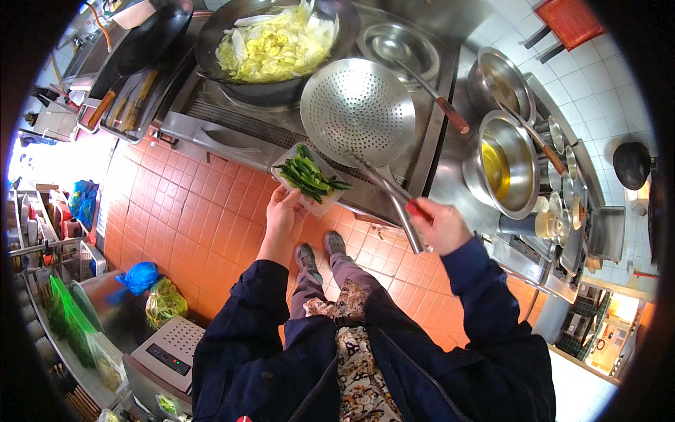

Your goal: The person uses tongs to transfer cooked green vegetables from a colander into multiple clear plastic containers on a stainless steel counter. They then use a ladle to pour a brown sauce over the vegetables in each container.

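Observation:
My left hand (285,210) holds a clear plastic container (319,207) of cut green leafy vegetables (311,174) at the front edge of the stove. My right hand (444,226) is closed on the red grip of a metal-shafted utensil (390,183); its far end lies over the near rim of a large perforated strainer (358,111). The strainer's tubular handle (408,229) passes beneath that shaft and ends near my right fingers. Beyond the strainer, a large black wok (253,92) holds chopped cabbage (279,45). What the utensil's head is cannot be told.
A ladle (430,89) rests in a metal bowl (432,53) at the back. To the right stand a steel bowl of yellow oil (495,171), another steel bowl (498,79), a squeeze bottle (527,225) and several small containers. A dark pan (158,39) sits at the upper left.

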Action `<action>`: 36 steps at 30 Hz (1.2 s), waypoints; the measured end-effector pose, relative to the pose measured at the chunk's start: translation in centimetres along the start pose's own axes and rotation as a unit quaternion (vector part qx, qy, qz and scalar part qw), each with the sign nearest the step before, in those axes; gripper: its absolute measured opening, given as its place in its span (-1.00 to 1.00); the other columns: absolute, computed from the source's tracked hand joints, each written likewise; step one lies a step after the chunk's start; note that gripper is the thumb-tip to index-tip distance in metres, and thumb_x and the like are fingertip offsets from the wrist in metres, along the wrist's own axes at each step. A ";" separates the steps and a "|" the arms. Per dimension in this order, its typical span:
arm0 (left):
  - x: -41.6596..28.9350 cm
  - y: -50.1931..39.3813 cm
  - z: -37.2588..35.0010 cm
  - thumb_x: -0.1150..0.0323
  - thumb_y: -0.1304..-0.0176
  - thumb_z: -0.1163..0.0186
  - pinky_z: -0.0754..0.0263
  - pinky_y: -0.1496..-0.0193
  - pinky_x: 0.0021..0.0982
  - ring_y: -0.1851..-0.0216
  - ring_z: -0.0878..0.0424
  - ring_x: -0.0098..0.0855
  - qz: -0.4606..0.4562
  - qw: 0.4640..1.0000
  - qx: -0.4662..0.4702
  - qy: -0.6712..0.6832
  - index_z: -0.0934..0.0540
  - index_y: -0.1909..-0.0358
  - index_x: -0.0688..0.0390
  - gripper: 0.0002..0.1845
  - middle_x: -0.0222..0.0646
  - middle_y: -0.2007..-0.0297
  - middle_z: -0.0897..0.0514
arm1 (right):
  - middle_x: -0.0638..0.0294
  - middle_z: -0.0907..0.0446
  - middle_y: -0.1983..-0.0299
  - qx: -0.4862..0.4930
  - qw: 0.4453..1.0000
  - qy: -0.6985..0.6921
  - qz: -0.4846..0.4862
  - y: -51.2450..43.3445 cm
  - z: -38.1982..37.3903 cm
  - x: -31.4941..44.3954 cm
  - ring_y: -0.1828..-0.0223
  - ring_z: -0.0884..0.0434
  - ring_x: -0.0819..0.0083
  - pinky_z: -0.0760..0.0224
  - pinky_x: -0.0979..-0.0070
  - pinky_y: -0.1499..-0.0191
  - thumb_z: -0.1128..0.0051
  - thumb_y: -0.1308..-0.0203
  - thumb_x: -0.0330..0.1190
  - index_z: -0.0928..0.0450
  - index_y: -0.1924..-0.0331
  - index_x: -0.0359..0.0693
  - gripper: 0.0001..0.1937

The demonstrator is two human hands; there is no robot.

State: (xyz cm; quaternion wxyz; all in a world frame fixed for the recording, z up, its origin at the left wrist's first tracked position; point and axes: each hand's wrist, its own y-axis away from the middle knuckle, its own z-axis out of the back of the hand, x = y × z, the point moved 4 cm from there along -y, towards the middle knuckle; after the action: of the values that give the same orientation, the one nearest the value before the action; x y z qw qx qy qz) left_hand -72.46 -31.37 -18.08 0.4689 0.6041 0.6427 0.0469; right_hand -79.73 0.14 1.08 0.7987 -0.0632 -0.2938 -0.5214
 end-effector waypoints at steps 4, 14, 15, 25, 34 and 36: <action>0.7 -0.1 -1.4 0.52 -0.51 -0.14 -0.68 0.06 -0.24 0.02 -0.73 -0.31 -0.005 1.000 -0.020 0.008 -0.42 -0.30 0.14 -0.62 -0.27 -0.06 -0.67 | -0.08 -0.69 0.31 0.003 0.992 0.129 0.007 -4.3 1.0 -3.6 0.23 -0.70 -0.09 -0.53 0.06 0.18 -0.30 -0.28 -0.23 -0.68 0.10 -0.16 -0.78; 1.5 0.1 -3.5 0.53 -0.50 -0.16 -0.59 0.16 -0.33 0.16 -0.67 -0.42 -0.009 0.998 -0.056 0.018 -0.45 -0.27 0.14 -0.64 -0.34 0.01 -0.67 | -0.05 -0.74 0.29 0.097 0.990 0.094 0.038 -7.9 2.5 -2.5 0.17 -0.72 -0.08 -0.54 0.06 0.08 -0.34 -0.24 -0.21 -0.75 0.17 -0.18 -0.77; 1.5 -0.1 -3.3 0.56 -0.46 -0.18 -0.61 0.14 -0.33 0.14 -0.68 -0.40 -0.008 0.998 -0.053 0.021 -0.46 -0.24 0.13 -0.64 -0.35 0.02 -0.67 | -0.05 -0.75 0.30 0.097 0.993 0.068 0.031 -8.0 2.5 -2.8 0.18 -0.72 -0.08 -0.54 0.07 0.09 -0.34 -0.23 -0.21 -0.76 0.17 -0.18 -0.77; 1.5 -0.3 -3.0 0.57 -0.42 -0.22 -0.60 0.16 -0.36 0.18 -0.68 -0.43 -0.018 0.998 -0.052 0.020 -0.49 -0.18 0.12 -0.65 -0.39 0.06 -0.68 | 0.13 -0.70 0.42 0.185 0.983 0.016 -0.004 -8.9 2.3 -2.8 0.41 -0.67 0.25 -0.48 0.29 0.29 -0.34 -0.31 -0.21 -0.76 0.07 -0.22 -0.73; 0.6 0.5 -2.5 0.56 -0.44 -0.20 -0.54 0.25 -0.41 0.26 -0.64 -0.48 -0.015 0.998 -0.048 0.030 -0.49 -0.17 0.14 -0.68 -0.41 0.14 -0.66 | 0.36 -0.56 0.46 0.237 0.928 -0.259 -0.125 -6.8 3.1 -2.9 0.63 -0.40 0.68 -0.19 0.64 0.57 -0.24 -0.45 -0.35 -0.67 -0.07 -0.36 -0.73; 0.5 0.4 -2.3 0.57 -0.44 -0.20 -0.53 0.28 -0.43 0.30 -0.60 -0.50 -0.021 0.999 -0.037 0.021 -0.48 -0.18 0.16 -0.68 -0.41 0.18 -0.63 | 0.36 -0.57 0.46 0.237 0.927 -0.256 -0.141 -6.6 3.0 -4.0 0.64 -0.40 0.67 -0.18 0.64 0.57 -0.23 -0.46 -0.35 -0.67 -0.07 -0.35 -0.74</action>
State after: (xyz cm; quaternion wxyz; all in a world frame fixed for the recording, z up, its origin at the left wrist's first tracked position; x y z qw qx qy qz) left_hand -73.57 -29.74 -16.81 0.4782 0.5713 0.6630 0.0733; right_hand -87.79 1.58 0.09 0.6065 0.0386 -0.6088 -0.5100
